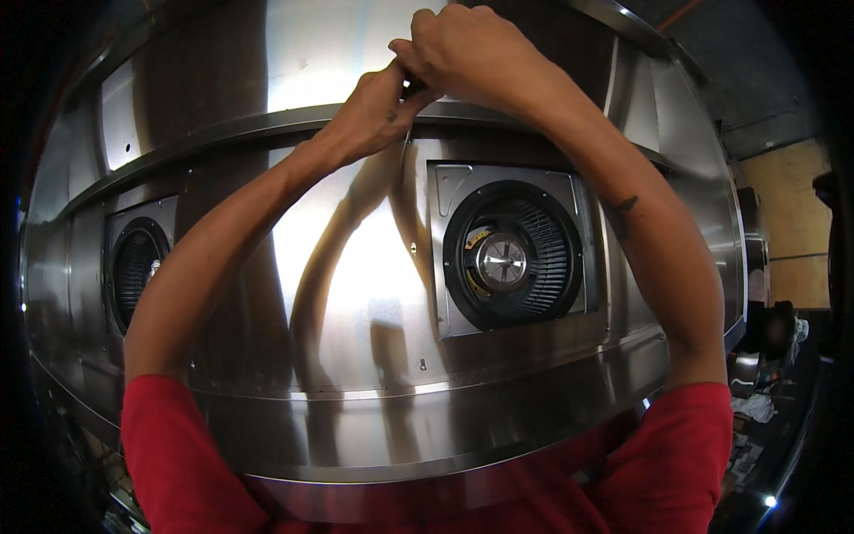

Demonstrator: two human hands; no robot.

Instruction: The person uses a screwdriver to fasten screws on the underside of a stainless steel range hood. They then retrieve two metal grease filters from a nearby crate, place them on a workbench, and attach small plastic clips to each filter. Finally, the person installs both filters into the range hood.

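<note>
Both my arms reach up to the top middle of the view, where the hands meet over the ridge of a large stainless steel housing (pixel 356 285). My left hand (pixel 382 107) is closed, thumb and fingers pinched together just beneath the right. My right hand (pixel 467 53) is closed too, knuckles up, its fingertips touching the left hand. What they grip is hidden between the fingers. A thin dark line, perhaps a wire or a slim shaft, shows just below the left hand. Lower right of the hands, a black round blower fan (pixel 553 258) sits in a square metal opening.
Another blower (pixel 132 267) sits in an opening at the left, partly behind my left forearm. A raised steel ledge (pixel 258 135) crosses below my hands. A small hole with a fitting (pixel 414 248) lies left of the nearer blower. Wooden boards (pixel 790 209) and clutter stand at the right.
</note>
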